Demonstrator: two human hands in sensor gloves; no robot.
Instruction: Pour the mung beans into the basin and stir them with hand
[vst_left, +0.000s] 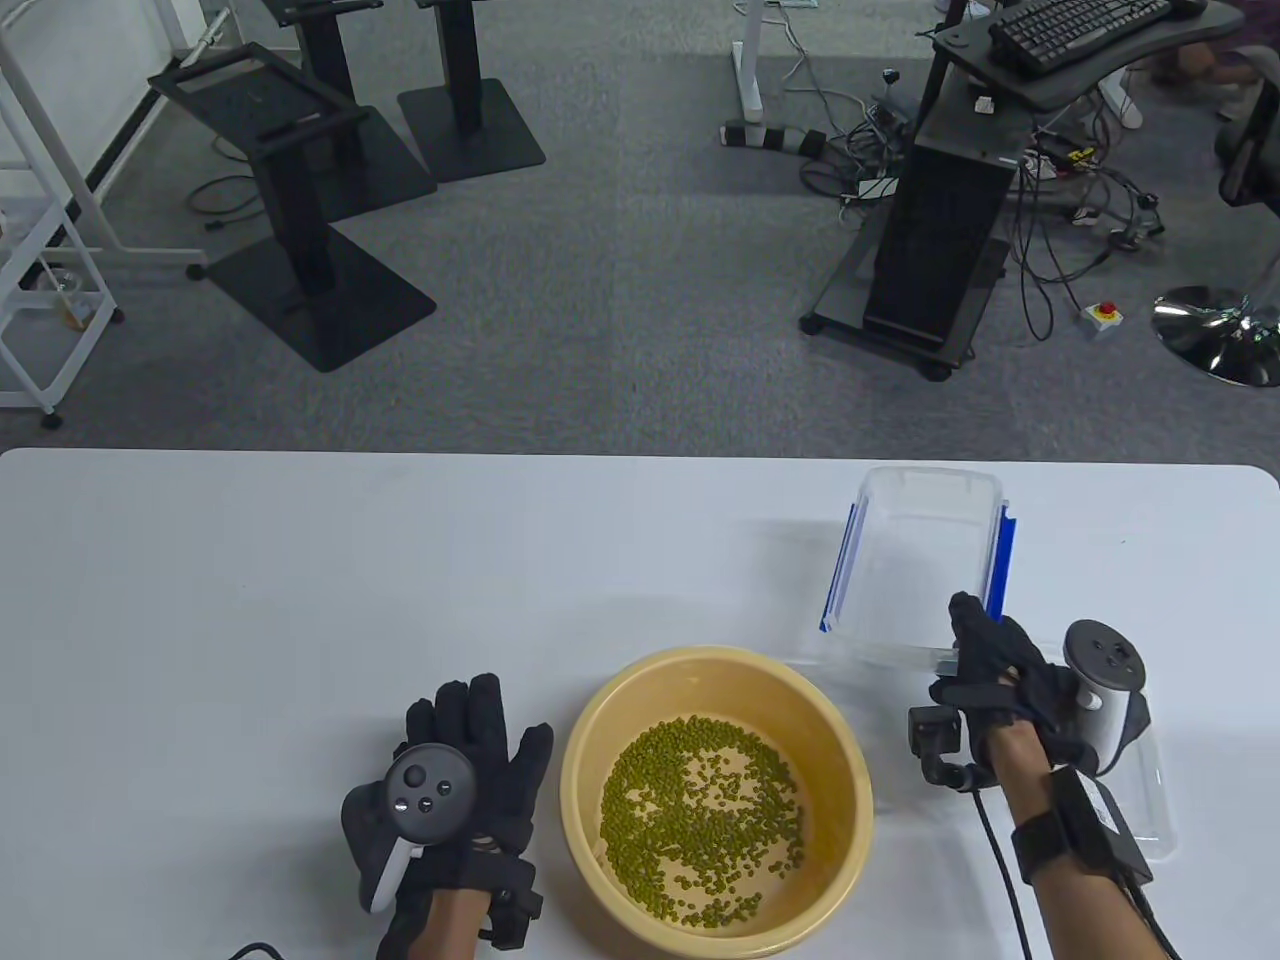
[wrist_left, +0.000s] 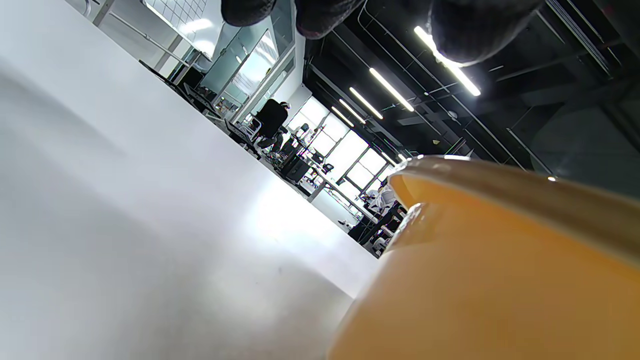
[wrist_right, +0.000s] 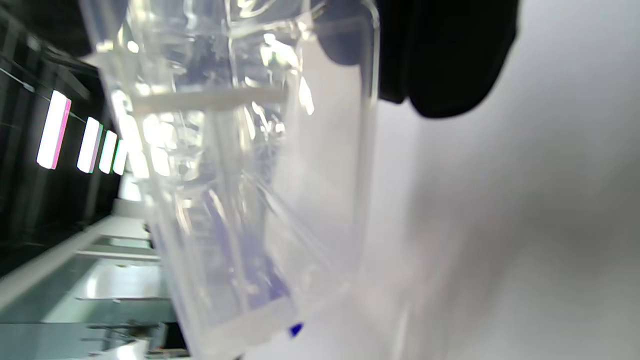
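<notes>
A yellow basin (vst_left: 835, 735) stands at the front middle of the white table, with green mung beans (vst_left: 700, 820) spread over its bottom. Its orange-yellow wall (wrist_left: 500, 280) fills the lower right of the left wrist view. My left hand (vst_left: 470, 745) lies flat on the table just left of the basin, fingers straight, holding nothing. My right hand (vst_left: 985, 655) grips the near rim of an empty clear plastic container (vst_left: 920, 545) with blue clips, right of and behind the basin. In the right wrist view the container (wrist_right: 250, 175) is close up and blurred, with a gloved finger (wrist_right: 450, 60) on its wall.
A clear lid (vst_left: 1150, 800) lies on the table under my right forearm. Beyond the table's far edge are black stands (vst_left: 310, 230), a computer cart (vst_left: 940, 230) and cables on grey carpet.
</notes>
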